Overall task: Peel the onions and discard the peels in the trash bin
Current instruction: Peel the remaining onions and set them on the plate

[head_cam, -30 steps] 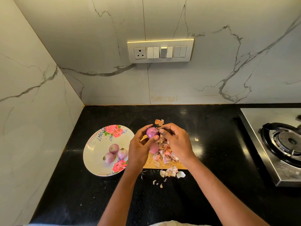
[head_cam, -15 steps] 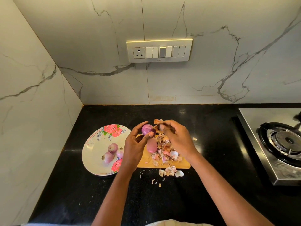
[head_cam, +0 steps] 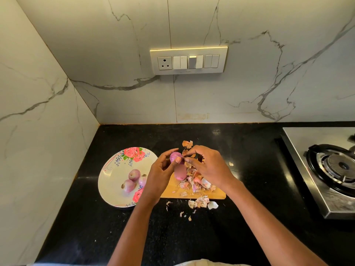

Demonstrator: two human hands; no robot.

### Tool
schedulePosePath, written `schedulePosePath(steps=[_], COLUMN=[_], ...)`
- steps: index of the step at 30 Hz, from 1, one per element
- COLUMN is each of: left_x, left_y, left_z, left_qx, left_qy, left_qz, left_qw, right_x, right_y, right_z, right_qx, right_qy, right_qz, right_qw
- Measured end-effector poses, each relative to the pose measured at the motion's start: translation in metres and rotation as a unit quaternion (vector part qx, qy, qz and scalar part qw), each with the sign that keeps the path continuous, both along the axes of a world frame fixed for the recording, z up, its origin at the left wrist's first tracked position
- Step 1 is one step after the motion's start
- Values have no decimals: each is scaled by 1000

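Note:
My left hand (head_cam: 160,174) grips a small purple onion (head_cam: 175,156) between thumb and fingers above the wooden cutting board (head_cam: 172,191). My right hand (head_cam: 208,167) pinches a strip of peel at the onion's right side. A second peeled onion (head_cam: 180,172) lies on the board just below. A heap of onion peels (head_cam: 195,182) covers the board, with more peels (head_cam: 200,203) spilled on the counter in front. Three unpeeled onions (head_cam: 132,179) sit on the floral plate (head_cam: 113,177) at the left. No trash bin is in view.
The black counter (head_cam: 249,169) meets marble walls at the back and left. A steel gas stove (head_cam: 330,169) with a burner stands at the right. A switch panel (head_cam: 189,61) is on the back wall. A few peel scraps (head_cam: 187,144) lie behind the board.
Both hands lifted the onion slightly up and away from me. My right fingers shifted from the onion's top to pinching peel at its side.

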State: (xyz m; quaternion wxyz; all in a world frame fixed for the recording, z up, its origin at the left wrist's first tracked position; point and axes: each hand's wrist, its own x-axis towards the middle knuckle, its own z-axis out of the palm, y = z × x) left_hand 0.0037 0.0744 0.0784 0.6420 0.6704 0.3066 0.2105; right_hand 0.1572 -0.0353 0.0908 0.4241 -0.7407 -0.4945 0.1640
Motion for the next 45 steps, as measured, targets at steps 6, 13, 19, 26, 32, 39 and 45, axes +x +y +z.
schedulePosePath(steps=[6, 13, 19, 26, 32, 39, 45], left_x=[4, 9, 18, 25, 30, 27, 14], left_y=[-7, -6, -19, -23, -16, -8, -20], left_z=[13, 20, 19, 1, 17, 28, 14], left_qx=[-147, -283, -86, 175, -12, -53, 115], left_qy=[-9, -31, -99, -115, -78, -60, -31], left_qz=[-25, -11, 38, 52, 47, -21, -59], left_qw=[989, 958, 991, 976, 996, 997, 991], right_x=[2, 2, -8, -24, -9, -6, 14], right_y=[0, 4, 10, 15, 7, 6, 10], right_z=[2, 3, 7, 6, 13, 11, 23], right_qx=[-6, 18, 84, 122, 128, 115, 149], right_qy=[28, 64, 159, 407, 255, 126, 321], right_qz=[-11, -60, -119, -176, -141, -113, -227], right_qw=[1000, 996, 977, 888, 948, 979, 907])
